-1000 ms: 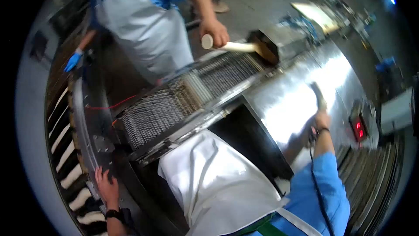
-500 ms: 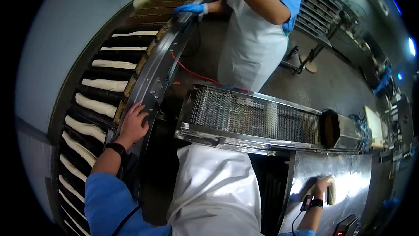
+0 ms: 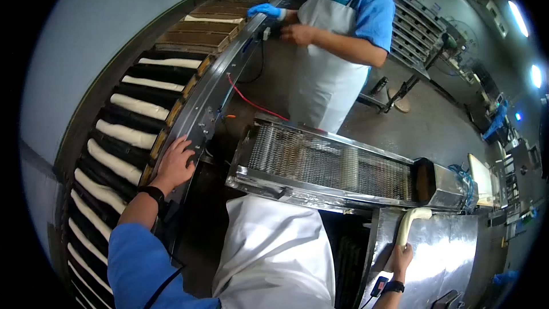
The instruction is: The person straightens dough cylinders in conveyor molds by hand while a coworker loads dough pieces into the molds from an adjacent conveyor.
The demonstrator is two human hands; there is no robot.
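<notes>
My left hand (image 3: 175, 163) rests with its fingers apart on the metal rail (image 3: 197, 100) beside the curved line of trays. It holds nothing. At the lower right, my right hand (image 3: 402, 257) is closed round the lower end of a pale dough strip (image 3: 406, 228), over the shiny metal table (image 3: 437, 246). The strip's upper end bends to the right near the table's back edge. More long dough strips (image 3: 114, 161) lie in the dark trays to my left.
A mesh conveyor (image 3: 320, 160) crosses in front of me, with a metal housing (image 3: 446, 186) at its right end. Beyond it stands a co-worker (image 3: 329, 63) in a white apron, a blue-gloved hand (image 3: 266, 10) on the rail. A red cable (image 3: 251, 101) hangs between rail and conveyor.
The dough strip in my right hand now stretches away toward the conveyor. The co-worker's bare hand has come down without its strip, and a strip now lies in a far brown tray.
</notes>
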